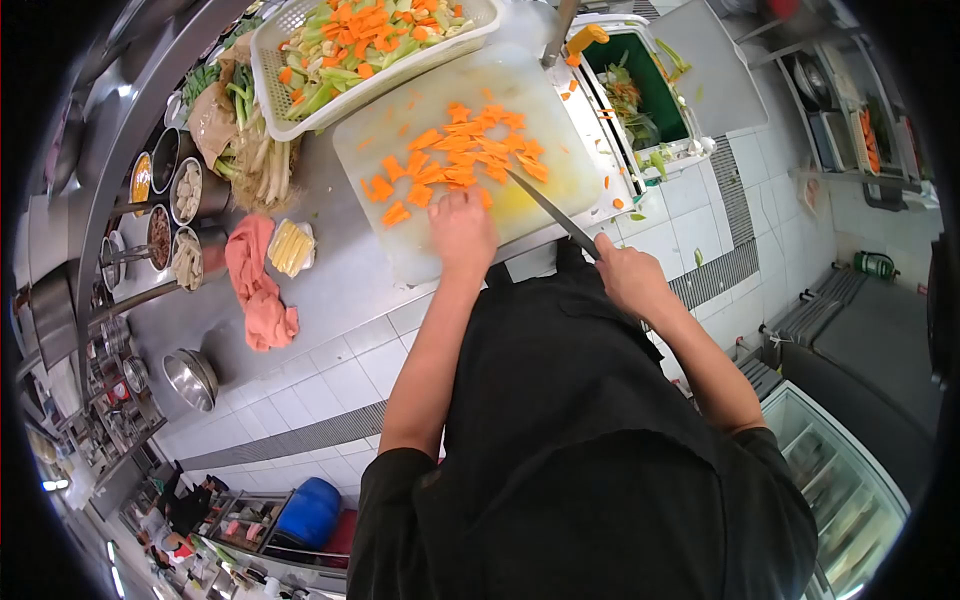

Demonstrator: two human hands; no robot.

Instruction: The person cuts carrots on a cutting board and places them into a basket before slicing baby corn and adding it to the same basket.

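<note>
Just beyond the fingertips of the left hand point(463, 232), bright orange carrot pieces point(460, 150) lie in a loose, overlapping heap, thin and flat, many cut with pointed edges. The left fingers are curled down at the near edge of the heap; I can't tell whether they pinch a slice. The right hand point(630, 275) is wrapped firmly around the handle of a knife point(545, 207), whose long, narrow blade slants from those fingers to the carrots.

Under both the blade and the left fingers is a pale cutting board point(560, 120), scuffed and stained yellow, on a smooth steel counter point(335, 300). To the left of the left fingers sit a small dish of yellow strips point(292, 248) and a crumpled, soft pink cloth point(255, 285). Farther from the fingertips, past the heap, stands a white plastic basket point(370, 97) of chopped vegetables. Beyond the right fingers is a green-lined bin point(672, 105) with scraps inside, and glossy white tiles point(685, 235) cover the floor.
</note>
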